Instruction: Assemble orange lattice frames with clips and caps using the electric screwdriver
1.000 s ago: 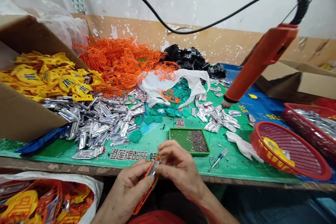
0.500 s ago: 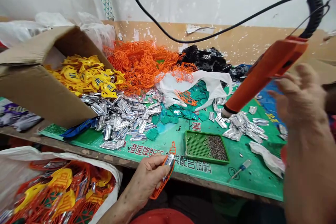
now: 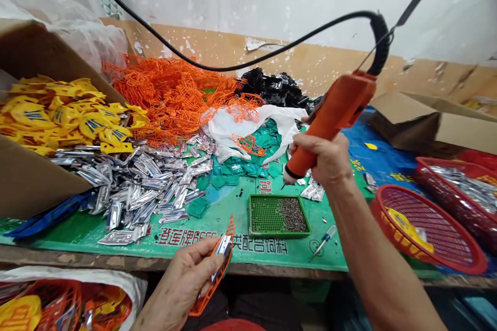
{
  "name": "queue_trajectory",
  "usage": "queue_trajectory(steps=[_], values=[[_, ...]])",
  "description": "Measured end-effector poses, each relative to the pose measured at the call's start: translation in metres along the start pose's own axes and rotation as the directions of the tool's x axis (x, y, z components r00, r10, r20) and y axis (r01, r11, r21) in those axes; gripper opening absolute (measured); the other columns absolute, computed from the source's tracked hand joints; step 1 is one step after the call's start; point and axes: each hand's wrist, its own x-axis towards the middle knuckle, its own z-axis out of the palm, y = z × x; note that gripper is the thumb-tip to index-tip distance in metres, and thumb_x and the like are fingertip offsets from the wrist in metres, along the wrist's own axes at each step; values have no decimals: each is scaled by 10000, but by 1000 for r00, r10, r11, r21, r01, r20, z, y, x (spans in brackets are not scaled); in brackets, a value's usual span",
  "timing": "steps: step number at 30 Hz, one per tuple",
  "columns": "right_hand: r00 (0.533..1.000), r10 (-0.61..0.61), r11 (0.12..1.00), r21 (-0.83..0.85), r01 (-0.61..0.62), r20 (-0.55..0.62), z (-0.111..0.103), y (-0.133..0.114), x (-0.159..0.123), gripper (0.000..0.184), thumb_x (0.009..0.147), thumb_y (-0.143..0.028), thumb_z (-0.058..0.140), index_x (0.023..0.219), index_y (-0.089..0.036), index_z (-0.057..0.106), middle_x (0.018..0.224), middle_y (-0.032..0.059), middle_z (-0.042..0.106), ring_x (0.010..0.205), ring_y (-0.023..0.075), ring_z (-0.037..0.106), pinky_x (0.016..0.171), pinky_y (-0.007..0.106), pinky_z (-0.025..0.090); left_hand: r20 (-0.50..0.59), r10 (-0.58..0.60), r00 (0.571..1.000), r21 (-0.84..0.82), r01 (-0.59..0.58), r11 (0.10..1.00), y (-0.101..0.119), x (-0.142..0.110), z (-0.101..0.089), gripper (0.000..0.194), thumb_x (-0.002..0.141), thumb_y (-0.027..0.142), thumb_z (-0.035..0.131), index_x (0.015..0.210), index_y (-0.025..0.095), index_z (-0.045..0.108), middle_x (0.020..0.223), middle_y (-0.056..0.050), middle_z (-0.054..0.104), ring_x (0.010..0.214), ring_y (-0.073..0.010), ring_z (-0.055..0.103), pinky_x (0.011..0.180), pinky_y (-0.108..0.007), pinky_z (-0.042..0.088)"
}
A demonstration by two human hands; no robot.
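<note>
In the head view, the left hand [image 3: 180, 282] pinches an orange lattice frame [image 3: 219, 274] with a silver piece [image 3: 222, 249] on it between thumb and fingers, just in front of the wooden bench edge [image 3: 163, 264]. The right hand [image 3: 326, 158] closes around an orange electric screwdriver [image 3: 330, 119] and holds its tip above the green printed mat [image 3: 236, 212], near a green tray of small screws [image 3: 278, 216]. A narrow open strip of mat lies between the frame and this tray, and along the mat's front edge the black Chinese characters 配合饲料 can be read beside red characters.
</note>
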Motion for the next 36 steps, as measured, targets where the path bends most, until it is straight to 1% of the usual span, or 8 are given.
queue_trajectory(steps=[6, 9, 16, 19, 26, 29, 32, 36], values=[[996, -59, 993, -105, 52, -69, -3, 29, -31, 162, 609, -228, 731, 621, -151, 590, 572, -21, 587, 483, 126, 555, 496, 306, 487, -36, 17, 999, -54, -19, 998, 2, 0, 4, 356, 676, 439, 759, 920, 181, 743, 627, 21, 538, 526, -76, 401, 453, -162, 283], [993, -71, 994, -90, 62, -100, -5, 31, -33, 143, 596, -201, 721, 599, -151, 586, 565, -24, 581, 474, 122, 546, 490, 298, 474, -46, -5, 999, -14, 4, 1000, 4, 0, 5, 380, 683, 461, 745, 945, 186, 746, 606, 28, 536, 479, -66, 369, 428, -169, 250], [992, -43, 996, -85, 34, -117, -7, 33, -37, 127, 593, -199, 715, 592, -156, 596, 546, -27, 583, 471, 122, 536, 480, 293, 460, -89, 10, 996, 14, -9, 1000, 6, 0, 7, 357, 644, 456, 761, 887, 194, 762, 559, 29, 534, 495, -104, 449, 438, -197, 300], [992, -40, 995, -92, 29, -118, -7, 35, -38, 123, 606, -199, 704, 587, -164, 587, 558, -29, 579, 485, 115, 531, 486, 288, 462, -85, 28, 996, 15, -27, 1000, 4, 1, 7, 345, 662, 437, 755, 901, 188, 760, 547, 34, 512, 470, -89, 417, 430, -191, 290], [992, -42, 995, -96, 31, -119, -8, 36, -38, 135, 602, -219, 702, 601, -168, 577, 576, -29, 575, 500, 111, 530, 484, 283, 467, -114, -3, 993, 21, 6, 1000, -4, 5, 5, 403, 663, 446, 746, 960, 173, 738, 577, 44, 503, 411, -36, 264, 410, -175, 159], [992, -47, 994, -101, 35, -116, -8, 37, -39, 125, 606, -217, 699, 600, -166, 584, 570, -26, 573, 497, 114, 531, 492, 292, 470, -120, 17, 993, 7, -17, 1000, -3, 5, 7, 367, 662, 424, 747, 931, 175, 749, 631, 15, 569, 467, -69, 386, 425, -176, 233], [991, -59, 992, -119, 45, -116, -9, 38, -40, 123, 616, -218, 699, 606, -175, 584, 582, -28, 585, 510, 117, 540, 509, 295, 478, -79, 48, 996, 28, -46, 999, 2, 4, 9, 303, 690, 405, 733, 901, 189, 762, 758, -21, 654, 622, -115, 517, 494, -172, 342], [992, -65, 992, -119, 51, -110, -9, 38, -40, 120, 620, -217, 697, 621, -190, 580, 575, -37, 583, 495, 120, 541, 497, 297, 473, -25, 60, 998, 80, -58, 995, 5, 3, 10, 315, 716, 435, 708, 904, 189, 765, 678, -15, 642, 631, -136, 522, 500, -184, 361]])
